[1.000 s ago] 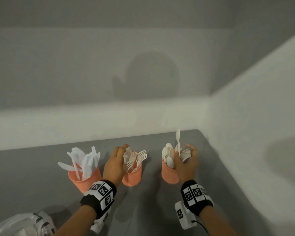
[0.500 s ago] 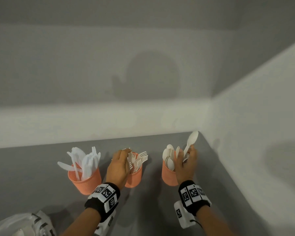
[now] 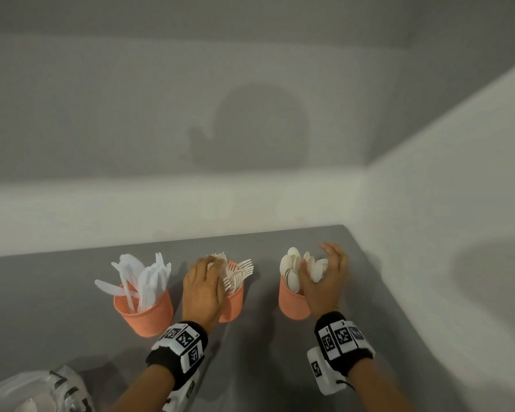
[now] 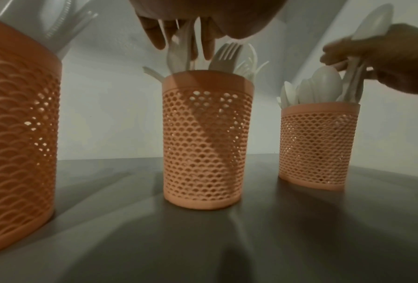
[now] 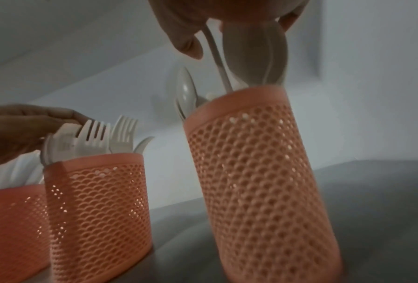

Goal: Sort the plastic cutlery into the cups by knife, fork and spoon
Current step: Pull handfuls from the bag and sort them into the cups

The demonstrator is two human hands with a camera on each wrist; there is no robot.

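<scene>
On the counter: three orange mesh cups stand in a row near the back wall.
Landmark: fork cup (image 3: 232,298), the middle one of the row.
Knife cup (image 3: 144,312): just left of the fork cup, apart from it, full of white knives (image 3: 149,278) that fan out over its rim.
Forks (image 3: 238,273): upright in the fork cup, tines up.
Spoon cup (image 3: 293,301): right of the fork cup, well apart, with spoons (image 3: 292,266) standing bowl-up.
Left hand (image 3: 202,288): over the near-left rim of the fork cup; the fingers (image 4: 159,36) reach down among the fork heads, lightly bent, touching cutlery at the top. Whether they pinch a piece I cannot tell.
Right hand (image 3: 324,281): over the spoon cup, right of the fork cup; the fingers (image 5: 186,38) curl around a spoon (image 5: 256,57) whose lower end is inside the cup.
Counter (image 3: 280,367): grey, bare in front of the fork cup.
Bag (image 3: 33,394): clear plastic, far left of the fork cup at the near edge.
</scene>
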